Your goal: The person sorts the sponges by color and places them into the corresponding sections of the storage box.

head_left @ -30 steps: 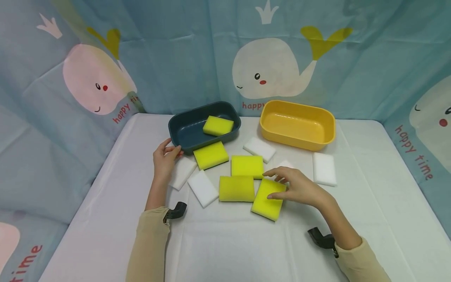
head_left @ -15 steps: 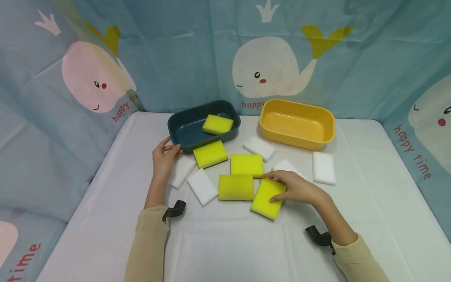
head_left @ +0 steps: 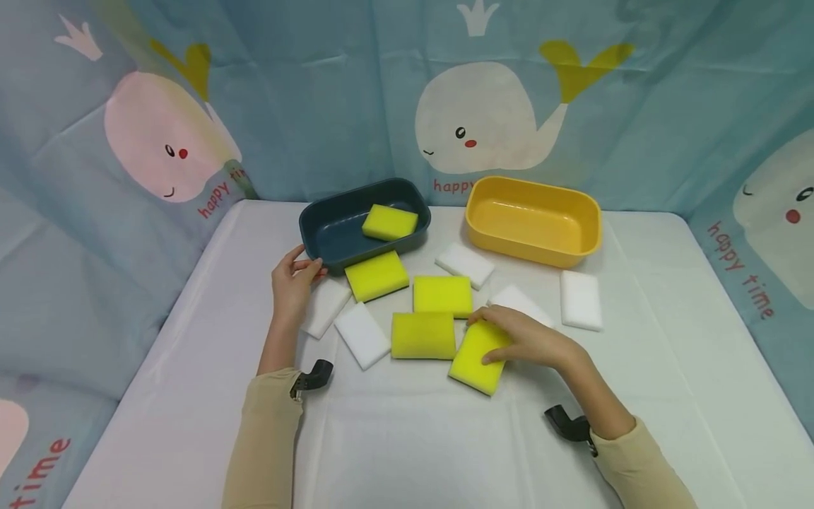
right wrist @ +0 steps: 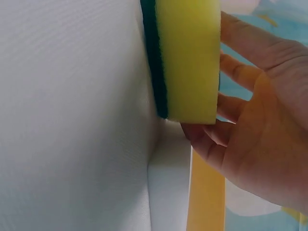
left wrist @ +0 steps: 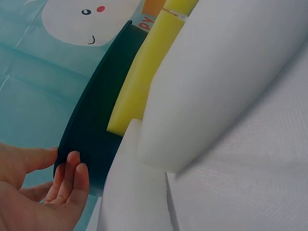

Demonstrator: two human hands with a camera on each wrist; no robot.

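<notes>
While the left hand [head_left: 292, 286] pinches the near-left corner of a dark blue-green, rounded rectangular plastic basin [head_left: 333, 237], thumb at the rim and fingers bent against the outer wall, the right hand [head_left: 524, 336] has hold of a yellow, block-shaped sponge with a dark green scouring layer [head_left: 473, 359]. Its grip is spread about as wide as that sponge, with the thumb on the yellow top and fingers bent at the far end. The sponge lies yellow side up on the white cloth-covered surface [head_left: 413, 438], at the near right of the cluster.

Just left of it lies a second yellow sponge [head_left: 422, 336], a third yellow sponge [head_left: 443, 295] just beyond that, and a fourth yellow sponge [head_left: 377, 276] farther left, beside the basin's near wall. A fifth yellow sponge [head_left: 390, 222] sits inside the basin, toward the right.

Two flat white rectangular foam blocks [head_left: 362, 336] lie near the left hand; three more white blocks [head_left: 581, 300] lie toward the right, before a glossy yellow plastic basin [head_left: 534, 247] at the far right.
</notes>
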